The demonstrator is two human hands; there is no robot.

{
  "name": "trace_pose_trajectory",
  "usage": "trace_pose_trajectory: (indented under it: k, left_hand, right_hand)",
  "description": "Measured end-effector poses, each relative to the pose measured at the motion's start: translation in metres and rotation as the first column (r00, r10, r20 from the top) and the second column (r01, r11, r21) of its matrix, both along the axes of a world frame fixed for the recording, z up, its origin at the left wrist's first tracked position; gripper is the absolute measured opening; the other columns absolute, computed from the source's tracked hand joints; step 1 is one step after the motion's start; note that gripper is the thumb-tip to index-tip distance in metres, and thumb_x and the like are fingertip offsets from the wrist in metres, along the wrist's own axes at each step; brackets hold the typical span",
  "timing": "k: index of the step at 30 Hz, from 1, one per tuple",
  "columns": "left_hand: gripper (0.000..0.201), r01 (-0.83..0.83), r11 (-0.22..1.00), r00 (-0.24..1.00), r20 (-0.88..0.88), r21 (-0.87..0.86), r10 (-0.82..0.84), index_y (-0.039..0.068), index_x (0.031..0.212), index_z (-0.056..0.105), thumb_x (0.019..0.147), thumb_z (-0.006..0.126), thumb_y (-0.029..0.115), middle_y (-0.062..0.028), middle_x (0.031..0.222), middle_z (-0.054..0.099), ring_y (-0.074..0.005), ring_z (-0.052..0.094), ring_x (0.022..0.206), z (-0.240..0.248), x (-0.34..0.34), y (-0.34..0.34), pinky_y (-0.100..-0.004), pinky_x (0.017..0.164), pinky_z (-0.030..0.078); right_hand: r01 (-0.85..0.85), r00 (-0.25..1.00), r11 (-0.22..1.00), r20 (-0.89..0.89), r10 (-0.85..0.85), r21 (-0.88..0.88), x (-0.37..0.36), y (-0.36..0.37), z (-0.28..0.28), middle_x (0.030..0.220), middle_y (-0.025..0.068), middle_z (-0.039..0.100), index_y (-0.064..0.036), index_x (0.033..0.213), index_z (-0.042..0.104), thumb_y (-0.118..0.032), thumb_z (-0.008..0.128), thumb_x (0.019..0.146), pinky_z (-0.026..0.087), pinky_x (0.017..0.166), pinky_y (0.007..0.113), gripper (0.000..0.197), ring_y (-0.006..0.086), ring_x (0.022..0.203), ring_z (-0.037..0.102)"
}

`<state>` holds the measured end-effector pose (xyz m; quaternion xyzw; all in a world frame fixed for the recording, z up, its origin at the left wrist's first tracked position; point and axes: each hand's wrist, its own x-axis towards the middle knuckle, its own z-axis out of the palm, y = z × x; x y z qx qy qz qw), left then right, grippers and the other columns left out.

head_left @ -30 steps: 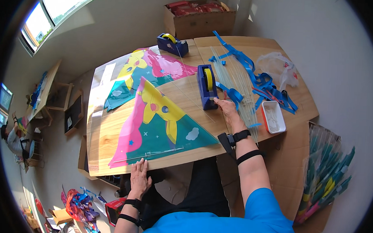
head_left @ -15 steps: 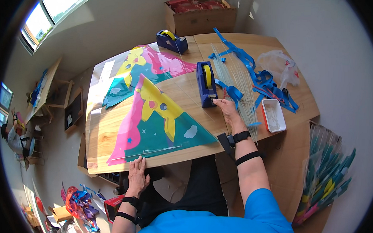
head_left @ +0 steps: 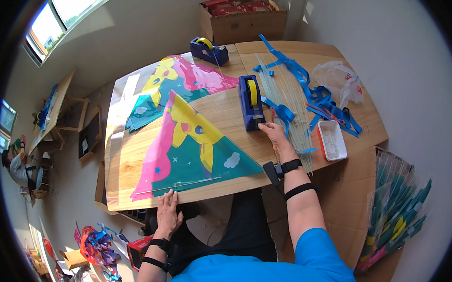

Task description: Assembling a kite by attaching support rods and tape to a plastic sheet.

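Apparently steadying it, the left hand (head_left: 168,216) lay loosely spread, gripping nothing, on the printed sheet (head_left: 195,157) along the table's (head_left: 121,171) near edge. Right hand (head_left: 278,139) met the tape dispenser (head_left: 247,109), set handily close; couldn't tell if pinched.

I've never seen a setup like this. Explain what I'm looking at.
No machine is at work here: these are a person's bare hands. The camera is worn on the head and looks down; its fisheye lens bends straight edges.

On the wooden table lie a triangular printed sheet, another printed sheet behind it, two tape dispensers, blue ribbon, thin rods and a red-and-white tub.

The left hand touches the near sheet's lower edge. The right hand's fingertips are at the front of the nearer tape dispenser; whether they pinch any tape is unclear.
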<state>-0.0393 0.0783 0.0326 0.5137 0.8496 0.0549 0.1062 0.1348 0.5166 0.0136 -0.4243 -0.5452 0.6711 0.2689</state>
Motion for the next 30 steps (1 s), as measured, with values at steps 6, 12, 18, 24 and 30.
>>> trace_pose_trajectory:
  k: [6, 12, 18, 24, 30]
  left_hand:
    - [0.079, -0.004, 1.0, 1.0, -0.001, 0.007, 0.004, 0.001, 0.139, 0.036, 0.067, 0.063, 0.018, -0.0194, 0.142, 0.036, -0.0387, 0.032, 0.131, -0.001, 0.0, -0.002, -0.0462, 0.114, 0.021]
    - [0.078, 0.004, 1.0, 1.0, 0.021, 0.007, -0.004, 0.0, 0.139, 0.036, 0.068, 0.063, 0.017, -0.0194, 0.141, 0.036, -0.0387, 0.032, 0.131, 0.003, 0.0, 0.001, -0.0457, 0.114, 0.022]
    - [0.077, 0.001, 1.0, 1.0, 0.008, 0.021, -0.001, 0.001, 0.139, 0.036, 0.068, 0.063, 0.017, -0.0193, 0.141, 0.036, -0.0384, 0.033, 0.131, 0.002, 0.001, -0.001, -0.0458, 0.114, 0.021]
    - [0.078, -0.004, 1.0, 1.0, 0.001, 0.006, 0.004, 0.002, 0.139, 0.036, 0.068, 0.063, 0.017, -0.0192, 0.141, 0.035, -0.0382, 0.032, 0.131, 0.003, 0.001, 0.0, -0.0455, 0.114, 0.021]
    - [0.079, -0.017, 0.999, 1.0, 0.025, -0.037, 0.018, 0.003, 0.14, 0.036, 0.068, 0.064, 0.019, -0.0182, 0.143, 0.035, -0.0368, 0.031, 0.133, 0.003, 0.004, 0.0, -0.0449, 0.115, 0.019]
  right_hand:
    - [-0.126, 0.967, 0.989, 0.231, 0.105, 0.078, 0.019, 0.004, 0.01, 0.102, 0.0084, 0.066, 0.0029, 0.107, 0.066, -0.019, 0.078, 0.074, 0.044, 0.086, 0.029, 0.041, 0.0149, 0.098, 0.058]
    - [-0.176, 0.96, 0.973, 0.247, 0.135, 0.151, 0.019, 0.01, 0.047, 0.102, 0.0086, 0.066, 0.0021, 0.105, 0.067, -0.027, 0.081, 0.072, 0.042, 0.09, 0.03, 0.046, 0.0157, 0.1, 0.058]
    - [-0.083, 0.978, 0.982, 0.202, 0.048, 0.17, 0.002, 0.006, 0.049, 0.091, 0.0036, 0.066, -0.001, 0.09, 0.072, -0.028, 0.079, 0.076, 0.042, 0.083, 0.028, 0.031, 0.0131, 0.091, 0.056]
    - [-0.099, 0.972, 0.964, 0.232, 0.04, 0.246, -0.002, 0.009, 0.028, 0.082, 0.0024, 0.066, 0.0002, 0.089, 0.072, -0.024, 0.076, 0.078, 0.044, 0.076, 0.028, 0.027, 0.0118, 0.082, 0.058]
    - [-0.288, 0.818, 0.821, 0.573, -0.057, 0.493, 0.005, 0.009, -0.004, 0.073, 0.0076, 0.069, -0.0007, 0.084, 0.073, -0.027, 0.074, 0.077, 0.048, 0.067, 0.028, 0.028, 0.0147, 0.07, 0.063]
